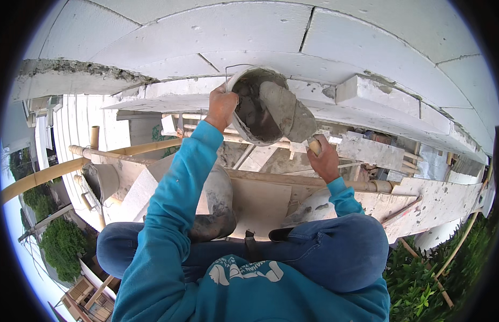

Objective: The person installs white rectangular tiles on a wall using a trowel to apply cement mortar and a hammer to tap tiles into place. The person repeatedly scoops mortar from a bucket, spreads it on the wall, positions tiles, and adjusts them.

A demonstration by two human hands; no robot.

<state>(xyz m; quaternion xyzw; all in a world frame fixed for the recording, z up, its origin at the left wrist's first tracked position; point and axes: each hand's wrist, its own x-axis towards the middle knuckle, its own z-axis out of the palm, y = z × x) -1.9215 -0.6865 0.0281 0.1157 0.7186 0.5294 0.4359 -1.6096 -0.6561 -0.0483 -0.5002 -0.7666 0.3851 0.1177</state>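
Near the block wall, my left hand (222, 107) is closed on the rim of a bucket (240, 129), which is tipped so its mouth shows. Wet grey mortar (255, 107) coats the inside and lies within it. A wire handle (234, 65) stands up at the bucket's far left. My right hand (323, 160) grips the wooden handle of a trowel (299, 119). The trowel's blade, covered in grey mortar, reaches into the bucket's mouth and overlaps its right rim.
A wall of white blocks (249, 27) rises ahead, with a ledge of blocks (378, 96) below. I sit on scaffolding with bamboo poles (40, 180) and boards (260, 206). A second bucket (102, 180) stands at left. Wooden boards (432, 206) and green plants (421, 284) are at right.
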